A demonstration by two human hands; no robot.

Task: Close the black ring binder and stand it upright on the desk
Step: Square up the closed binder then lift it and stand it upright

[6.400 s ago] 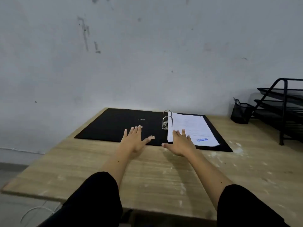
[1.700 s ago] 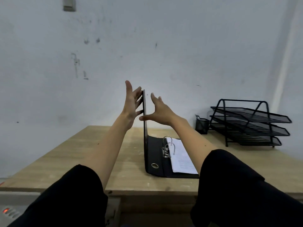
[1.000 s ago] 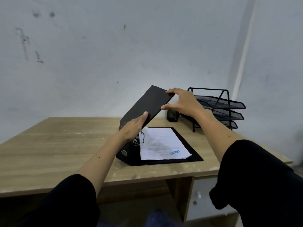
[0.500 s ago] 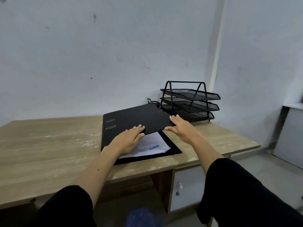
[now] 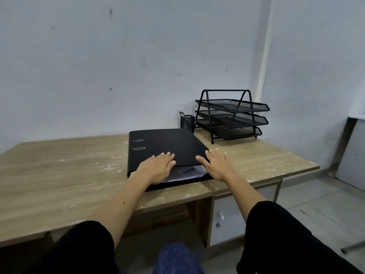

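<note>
On the counter point(image 5: 59, 175), toward its right half and near the front edge, the black ring binder point(image 5: 166, 147) is seen lying flat, its spine to the left with two metal slots showing. The front cover has been brought almost down, yet a wedge-shaped gap is left at the near edge, where white sheets point(image 5: 185, 174) with a blue mark can be seen between the covers. The left hand point(image 5: 158, 168) is laid palm-down across the near edge of the cover, its fingers point(image 5: 167, 156) spread flat and grasping nothing; this placement is judged to serve for pressing the cover shut over the paper. The right hand point(image 5: 216, 165) is held open just beside the binder's right near corner, fingers extended and empty, probably to steady that edge or to be ready for the lift. Whether it touches the cover cannot be told. A black mesh tray rack point(image 5: 231, 115) and a pen cup point(image 5: 186, 121) stand well behind, against the wall. The closing is judged nearly done; the standing upright is not yet begun.
</note>
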